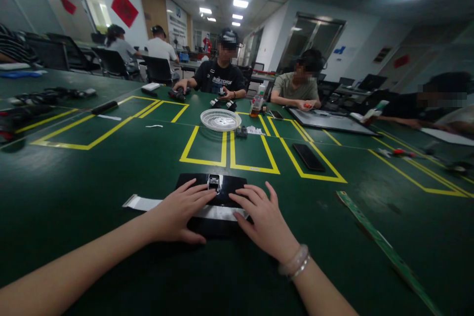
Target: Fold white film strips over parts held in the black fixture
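Note:
A glossy black panel (225, 182) with a small bright-edged rectangular opening lies on the green table in front of me. Across its near side runs a white flat strip, like a ribbon cable (148, 204), its left end sticking out past the panel. My left hand (181, 210) rests palm down over the left part of both, fingers stretched beside the opening. On the right side, my right hand (262, 215) has its fingers spread over the panel's edge, the thumb at the strip's right end. Neither hand grips anything. Parts of the strip are hidden beneath them.
A long green circuit board (385, 247) lies to the right. Farther out are a black phone (308, 157), a white round basket (220, 120), a bottle (256, 103) and yellow tape outlines. Several people sit around the table and beyond it.

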The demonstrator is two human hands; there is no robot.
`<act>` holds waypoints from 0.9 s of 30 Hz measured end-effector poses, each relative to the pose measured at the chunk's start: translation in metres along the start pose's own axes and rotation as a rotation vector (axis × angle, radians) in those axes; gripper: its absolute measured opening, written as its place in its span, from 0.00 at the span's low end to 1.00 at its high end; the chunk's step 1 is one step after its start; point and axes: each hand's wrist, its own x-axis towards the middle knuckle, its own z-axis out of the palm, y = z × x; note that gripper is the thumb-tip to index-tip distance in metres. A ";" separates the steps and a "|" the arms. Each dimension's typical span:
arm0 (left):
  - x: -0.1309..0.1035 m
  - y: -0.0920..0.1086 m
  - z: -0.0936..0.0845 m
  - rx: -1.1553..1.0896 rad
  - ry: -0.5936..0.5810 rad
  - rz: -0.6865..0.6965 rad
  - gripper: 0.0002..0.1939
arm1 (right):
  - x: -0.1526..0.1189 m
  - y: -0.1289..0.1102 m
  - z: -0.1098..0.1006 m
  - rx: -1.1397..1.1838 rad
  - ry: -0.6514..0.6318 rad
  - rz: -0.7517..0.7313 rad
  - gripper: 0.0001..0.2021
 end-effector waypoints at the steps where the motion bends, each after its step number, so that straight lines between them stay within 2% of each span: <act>1: 0.001 0.001 0.000 -0.015 0.002 0.007 0.51 | 0.000 0.000 -0.001 0.004 0.011 0.000 0.18; 6: 0.006 0.004 -0.007 -0.094 0.040 0.024 0.44 | 0.002 -0.002 -0.005 0.030 0.095 0.002 0.16; 10: -0.001 -0.016 -0.023 -0.070 0.145 -0.050 0.37 | 0.003 0.003 -0.006 0.038 0.196 0.039 0.14; 13: -0.014 -0.051 -0.030 0.037 0.271 -0.148 0.31 | 0.002 0.008 -0.004 0.066 0.218 0.042 0.13; 15: -0.026 -0.081 -0.031 0.095 0.421 -0.214 0.27 | 0.003 0.010 -0.002 0.075 0.213 0.040 0.13; 19: -0.059 -0.142 -0.026 0.174 0.709 -0.335 0.30 | 0.003 0.011 0.000 0.078 0.192 0.035 0.13; 23: -0.100 -0.191 -0.023 0.357 0.876 -0.390 0.29 | 0.004 0.010 0.000 0.085 0.147 0.040 0.13; 27: -0.135 -0.221 -0.022 0.541 0.927 -0.412 0.28 | 0.003 0.010 0.000 0.092 0.114 0.046 0.12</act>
